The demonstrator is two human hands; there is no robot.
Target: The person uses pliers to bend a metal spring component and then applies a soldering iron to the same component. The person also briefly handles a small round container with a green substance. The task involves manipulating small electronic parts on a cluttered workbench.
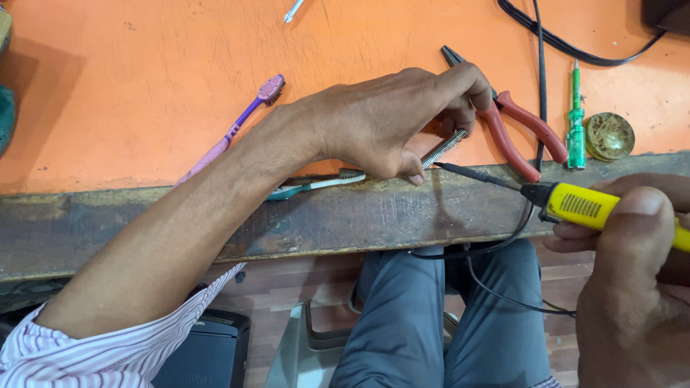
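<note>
Head cam, looking down at the orange table [144, 86]. Left hand [388, 122] is curling down w/ fingers closed, pinning a small coiled metal spring [445, 148] against the table near the front edge. Right hand [632, 287] is wrapped tight around a yellow soldering iron [596, 208], its dark tip [467, 172] pointing at the spring end and sitting just beside it; can't tell if it's actually touching yet.

Progress-wise, I'd guess the part is lined up and held, but the joining bit is only just starting, no finished joint visible.

Other stuff lying untouched: red pliers [517, 129], green screwdriver [575, 115], round tin [609, 136], purple toothbrush [237, 129], another toothbrush [316, 185] partly under the left wrist.
</note>
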